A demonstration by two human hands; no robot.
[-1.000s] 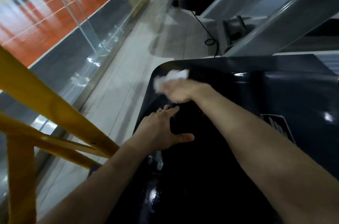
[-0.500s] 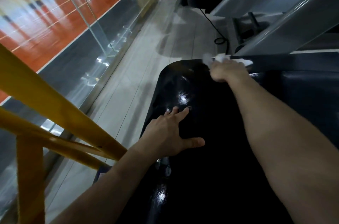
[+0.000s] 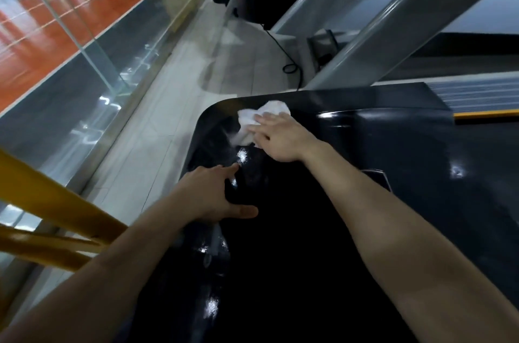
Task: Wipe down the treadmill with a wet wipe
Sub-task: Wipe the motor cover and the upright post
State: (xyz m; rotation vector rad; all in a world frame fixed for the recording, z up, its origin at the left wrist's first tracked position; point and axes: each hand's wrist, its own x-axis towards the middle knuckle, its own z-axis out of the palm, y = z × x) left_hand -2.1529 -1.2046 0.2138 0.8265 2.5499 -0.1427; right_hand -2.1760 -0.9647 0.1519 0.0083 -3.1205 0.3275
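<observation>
Leftward again, right hand (image 3: 280,140) presses wet wipe (image 3: 264,114) on treadmill (image 3: 280,272), seemingly flat.

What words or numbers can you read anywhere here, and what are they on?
No text here can be read.
Pale-outlined badge on the glossy black treadmill cover: mostly hidden behind the right arm, unreadable.
Crumpled white wet wipe under the right hand: no print visible.
</observation>
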